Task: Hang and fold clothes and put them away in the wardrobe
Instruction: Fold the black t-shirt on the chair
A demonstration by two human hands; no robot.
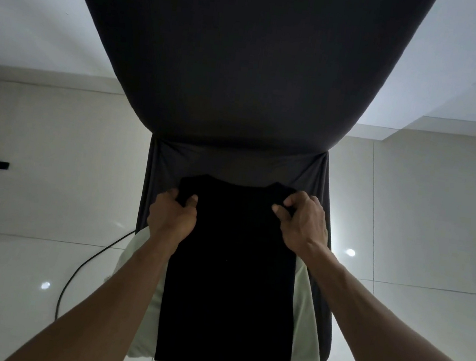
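Glossy pale floor tiles (48,185) are spreading out on every side, catching two small light spots, and white walls are rising at twelve o'clock. A chair in a dark grey stretch cover (240,59) is filling the middle, its backrest looming toward twelve and its seat lying toward six.

On that seat a black garment (234,270) is lying flat as a long, narrow rectangle, its neckline end toward twelve and its far end hanging past the seat edge at six. A pale green garment (305,325) is lying beneath it, showing along the three and nine o'clock sides.

The left hand (171,217) is gripping the black garment's upper corner at ten o'clock, fingers curled round the fabric edge. The right hand (301,222) is pinching the opposite upper corner at two o'clock, thumb and fingers closing on the cloth.

A black cable (80,268) is curving across the tiles at eight o'clock.
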